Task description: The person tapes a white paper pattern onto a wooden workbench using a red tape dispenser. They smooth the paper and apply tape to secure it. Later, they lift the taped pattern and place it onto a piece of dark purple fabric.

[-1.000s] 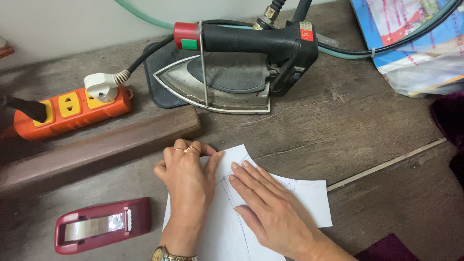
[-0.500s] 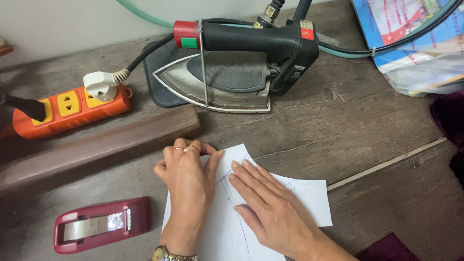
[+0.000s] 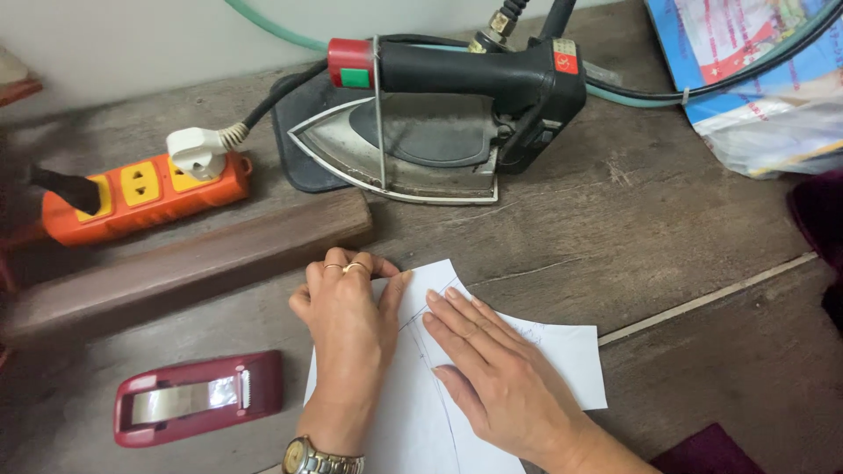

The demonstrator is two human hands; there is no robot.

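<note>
1. Paper pattern piece (image 3: 492, 386), white with thin pencilled curves, lies flat on the worn wooden desk (image 3: 667, 237) near its front edge, about midway between the left and right edges.
2. Left hand (image 3: 351, 338) rests knuckles-up on the sheet's upper left corner; its fingers are curled together and seem to pinch or fold the paper's edge there, though exactly what they clamp is hidden under the hand. It wears rings and a metal wristwatch (image 3: 320, 456).
3. Right hand (image 3: 505, 377) lies palm-down across the middle of the sheet, fingers straight and close together, pressing it to the desk, likely to keep it from sliding while the other hand works the corner.
4. Tape dispenser (image 3: 198, 399), dark red, sits just left of the sheet by the front edge, within easy reach.
5. Wooden block (image 3: 189, 268) lies beyond it; an orange power strip (image 3: 145, 189) with a white plug sits toward the back left corner.
6. Steam iron (image 3: 439, 123) rests on its dark pad at the back edge, well apart from the paper, hoses trailing behind.
7. Plastic-wrapped blue packet (image 3: 755, 79) occupies the back right corner.
</note>
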